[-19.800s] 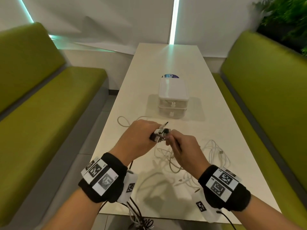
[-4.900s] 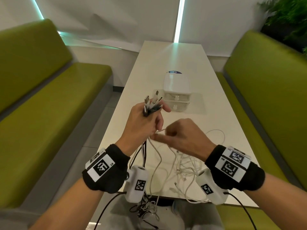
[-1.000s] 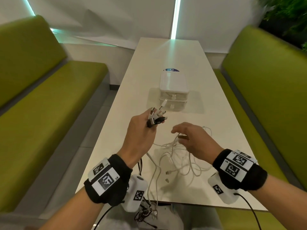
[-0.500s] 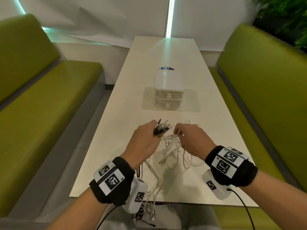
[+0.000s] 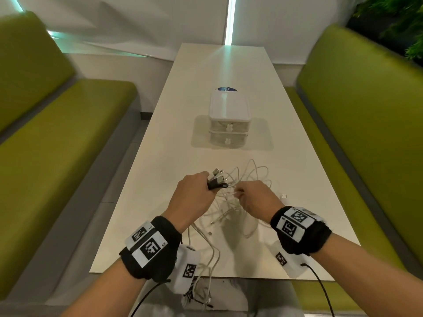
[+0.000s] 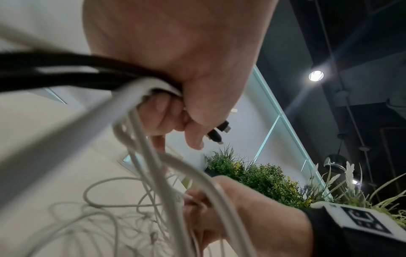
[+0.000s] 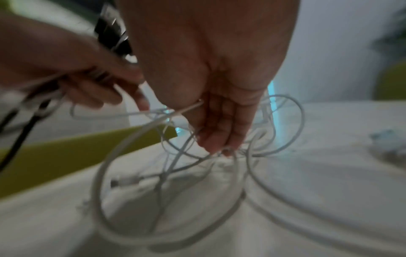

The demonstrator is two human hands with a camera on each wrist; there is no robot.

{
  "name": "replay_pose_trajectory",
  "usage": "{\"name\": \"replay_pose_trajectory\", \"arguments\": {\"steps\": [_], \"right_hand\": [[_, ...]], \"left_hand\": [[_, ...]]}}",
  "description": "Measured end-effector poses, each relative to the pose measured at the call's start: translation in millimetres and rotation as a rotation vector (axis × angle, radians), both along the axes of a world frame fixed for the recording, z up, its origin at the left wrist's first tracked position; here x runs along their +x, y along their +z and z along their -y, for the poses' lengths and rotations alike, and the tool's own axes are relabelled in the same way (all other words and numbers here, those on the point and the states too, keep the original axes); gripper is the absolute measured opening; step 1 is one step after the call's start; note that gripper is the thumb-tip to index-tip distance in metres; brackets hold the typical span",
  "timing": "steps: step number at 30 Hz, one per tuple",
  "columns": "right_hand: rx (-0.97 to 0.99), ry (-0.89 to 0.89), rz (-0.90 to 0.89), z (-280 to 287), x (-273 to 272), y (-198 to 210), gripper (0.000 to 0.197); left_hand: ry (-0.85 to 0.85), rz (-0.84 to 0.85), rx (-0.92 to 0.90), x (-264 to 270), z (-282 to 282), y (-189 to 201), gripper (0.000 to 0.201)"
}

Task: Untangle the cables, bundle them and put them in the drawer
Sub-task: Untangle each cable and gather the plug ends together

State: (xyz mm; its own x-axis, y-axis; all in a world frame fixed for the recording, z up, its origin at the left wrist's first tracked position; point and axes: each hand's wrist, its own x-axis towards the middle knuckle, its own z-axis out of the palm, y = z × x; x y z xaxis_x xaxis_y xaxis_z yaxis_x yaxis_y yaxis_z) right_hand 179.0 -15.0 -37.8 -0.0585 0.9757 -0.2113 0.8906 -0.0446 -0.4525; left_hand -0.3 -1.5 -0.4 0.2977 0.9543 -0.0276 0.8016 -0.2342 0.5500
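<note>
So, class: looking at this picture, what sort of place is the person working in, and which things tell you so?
Probably a booth in a café, canteen or office lounge: two green padded benches face each other across a long white table, with leafy plants behind the right-hand bench.

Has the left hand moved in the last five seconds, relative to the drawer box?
Yes. The left hand has dropped toward the table and now sits nearer the person than the drawer box.
</note>
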Motion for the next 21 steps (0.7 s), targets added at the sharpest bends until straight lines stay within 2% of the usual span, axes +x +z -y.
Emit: {"name": "replay_pose_trajectory", "arguments": {"steps": [4,6,7,10,15,17,19,21], "right_hand": [[0.055,-0.128,-0.622,3.0,2.7,20.9,0.022],[0.043,-0.103,-0.805,4.5,2.9,33.2,0.019],[0.034,-0.082,-0.835,4.9,3.4,38.3,0.019],[0.021,-0.074,-0.847,4.2,6.4,43.9,0.019],[0.108,-0.258,-0.89,-0.5,17.0,41.0,0.018],[0.181,-0.322,-0.827,-3.6,25.0,40.1,0.02],[0.224,-0.385,-0.738,-7.7,33.4,38.2,0.021],[0.242,-0.424,-0.536,-12.6,41.8,31.5,0.023]], "left_hand": [[0.014,0.053,0.025,0.1,-1.9,-2.1,0.042],[0.006,0.148,0.018,1.7,-1.9,-3.6,0.042],[0.007,0.212,0.009,3.0,-0.7,-2.6,0.039],[0.031,0.341,0.027,7.0,3.0,2.6,0.026],[0.062,0.353,0.063,-1.4,2.6,5.1,0.031],[0.078,0.336,0.085,-6.7,0.2,4.8,0.028],[0.107,0.302,0.127,-12.7,-1.8,5.7,0.034],[0.124,0.263,0.153,-20.0,-4.0,4.7,0.037]]}}
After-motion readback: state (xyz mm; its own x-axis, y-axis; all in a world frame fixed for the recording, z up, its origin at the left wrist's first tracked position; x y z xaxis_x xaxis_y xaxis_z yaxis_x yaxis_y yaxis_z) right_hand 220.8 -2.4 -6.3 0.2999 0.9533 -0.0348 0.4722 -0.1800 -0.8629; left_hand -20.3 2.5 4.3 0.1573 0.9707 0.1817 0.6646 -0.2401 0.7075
